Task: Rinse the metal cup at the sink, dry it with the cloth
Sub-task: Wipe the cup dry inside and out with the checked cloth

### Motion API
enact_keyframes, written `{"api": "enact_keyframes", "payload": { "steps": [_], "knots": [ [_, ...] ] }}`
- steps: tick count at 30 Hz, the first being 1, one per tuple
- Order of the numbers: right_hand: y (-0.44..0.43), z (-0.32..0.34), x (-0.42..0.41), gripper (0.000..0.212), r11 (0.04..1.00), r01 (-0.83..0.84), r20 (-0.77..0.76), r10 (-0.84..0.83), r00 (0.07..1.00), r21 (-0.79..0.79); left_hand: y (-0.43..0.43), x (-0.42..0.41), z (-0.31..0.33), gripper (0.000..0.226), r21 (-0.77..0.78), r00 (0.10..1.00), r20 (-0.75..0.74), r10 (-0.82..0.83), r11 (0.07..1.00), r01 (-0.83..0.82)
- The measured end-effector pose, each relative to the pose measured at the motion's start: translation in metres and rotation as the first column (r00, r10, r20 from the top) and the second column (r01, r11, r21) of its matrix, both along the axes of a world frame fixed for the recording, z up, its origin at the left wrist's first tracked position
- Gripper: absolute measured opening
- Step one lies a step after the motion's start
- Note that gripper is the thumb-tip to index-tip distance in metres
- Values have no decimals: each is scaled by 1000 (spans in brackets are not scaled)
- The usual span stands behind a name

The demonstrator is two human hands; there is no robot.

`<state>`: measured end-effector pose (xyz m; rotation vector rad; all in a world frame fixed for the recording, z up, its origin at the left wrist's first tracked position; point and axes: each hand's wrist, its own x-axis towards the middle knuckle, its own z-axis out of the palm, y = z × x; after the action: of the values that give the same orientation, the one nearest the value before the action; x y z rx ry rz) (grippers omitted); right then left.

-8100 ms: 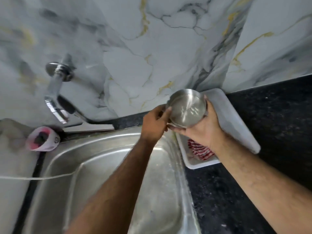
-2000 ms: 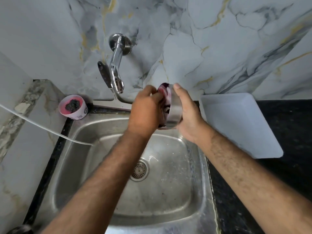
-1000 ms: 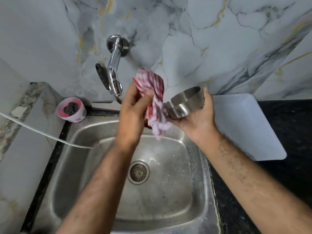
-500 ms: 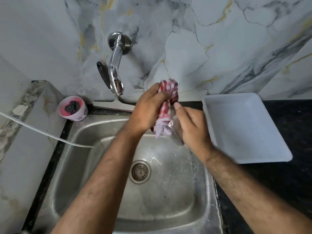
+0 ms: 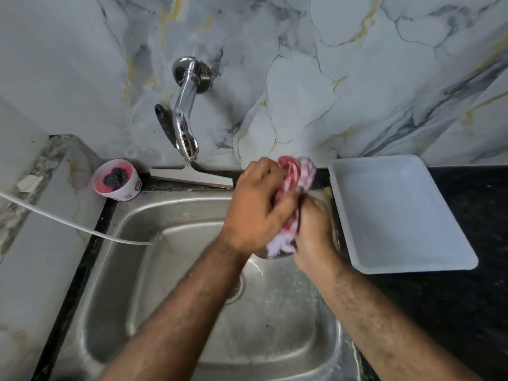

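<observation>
While your left hand [image 5: 255,213] wads the soft cloth [image 5: 295,174] against the metal cup [image 5: 272,254], your right hand [image 5: 313,232] clamps its likely slick, rigid wall over the sink [image 5: 170,215].

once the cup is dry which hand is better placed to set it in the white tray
Right. The right hand already holds the cup and is next to the tray. The left hand grips the cloth, farther from it.

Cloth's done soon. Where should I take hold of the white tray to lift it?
Grip the white tray by its raised rim on the long left edge nearest the sink, coming from that side with the right hand. The shallow upturned lip gives fingers a hold; the tray lies flat and looks empty.
</observation>
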<state>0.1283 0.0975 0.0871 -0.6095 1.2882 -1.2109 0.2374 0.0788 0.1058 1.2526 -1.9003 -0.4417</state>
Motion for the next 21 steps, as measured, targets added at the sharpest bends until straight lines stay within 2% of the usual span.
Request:
{"api": "enact_keyframes", "payload": {
  "steps": [1, 2, 4, 5, 7, 9, 11, 14, 15, 17, 19, 21],
  "knots": [
    [2, -1, 1, 48, 1000, 25, -124, -23, 992, 11, -13, 4, 3, 20, 101, 998, 15, 59, 993, -60],
    [2, -3, 1, 48, 999, 52, -182, -50, 982, 7, -26, 8, 5, 20, 213, 990, 28, 138, 967, -140],
    [-5, -2, -1, 46, 995, 97, -172, -97, 980, -11, -38, 14, 5, 21, 371, 970, 22, 241, 899, -232],
    [-9, 0, -2, 45, 994, 105, -164, -103, 981, 3, -35, 13, 7, 21, 362, 970, -9, 243, 905, -223],
    [-16, 3, -4, 43, 995, 101, -94, -99, 991, 15, -16, 1, 11, 17, 228, 980, -84, 181, 961, -158],
    [-19, 2, -9, 38, 999, 31, 152, -32, 988, 5, 13, -16, 12, 12, 52, 989, -135, 54, 998, -48],
    [-16, 6, -17, 28, 1000, -9, 332, 10, 943, -6, 37, -22, 2, 19, -51, 989, -124, -76, 996, 70],
    [-19, 2, -29, 54, 979, 65, 332, -127, 935, 191, 53, -7, -23, 21, -89, 989, -77, -125, 989, 118],
    [-21, 0, -30, 54, 960, 77, 364, -176, 915, 270, 55, -2, -32, 20, -54, 994, -82, -74, 996, 70],
    [-21, -1, -28, 47, 924, 124, 326, -250, 911, 362, 47, 8, -42, 14, 39, 982, -121, 147, 989, -143],
    [-16, -4, -21, 38, 915, 161, 283, -276, 919, 369, 25, 12, -41, 10, 185, 914, -156, 374, 920, -345],
    [-12, -10, -16, 29, 923, 157, 292, -268, 918, 352, 2, 12, -32, 14, 308, 893, -143, 426, 877, -369]
  ]
}}
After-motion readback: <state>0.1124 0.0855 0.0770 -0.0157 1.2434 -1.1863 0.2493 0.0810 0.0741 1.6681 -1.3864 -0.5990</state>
